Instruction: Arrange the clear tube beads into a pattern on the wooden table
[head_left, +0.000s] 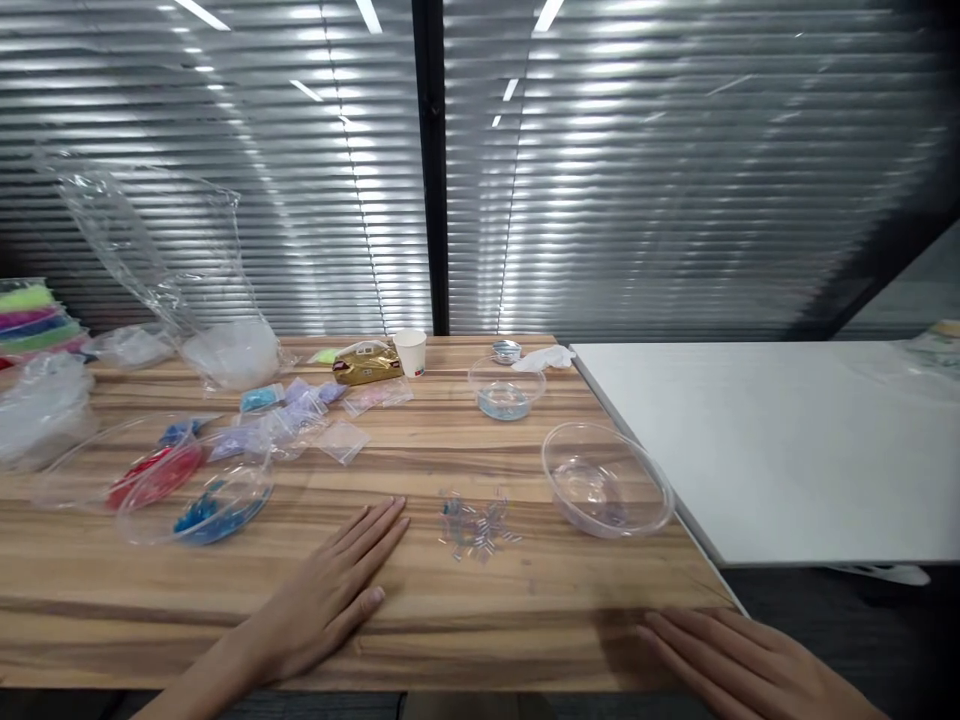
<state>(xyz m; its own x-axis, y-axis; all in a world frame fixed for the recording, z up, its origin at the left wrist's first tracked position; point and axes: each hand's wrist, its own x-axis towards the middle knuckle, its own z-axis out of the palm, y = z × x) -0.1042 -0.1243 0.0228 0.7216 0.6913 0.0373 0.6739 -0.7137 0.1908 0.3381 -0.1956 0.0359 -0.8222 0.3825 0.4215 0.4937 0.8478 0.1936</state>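
My left hand (337, 585) lies flat on the wooden table (480, 635), fingers stretched out and holding nothing. Just right of its fingertips is a loose heap of small clear, shiny pieces (478, 526), too small to name. Over the table's front right corner is my right hand (735, 655), its fingers extended with nothing in them; whether it touches the top I cannot tell. A clear plastic bowl (656, 505) stands between that hand and the heap, towards the right edge.
Clear bowls with blue (225, 520) and red contents (161, 475) stand left. Behind are small plastic packets (300, 410), a gold packet (367, 363), a paper cup (410, 353) and a bowl of bluish liquid (504, 402). A white table (780, 450) adjoins on the right.
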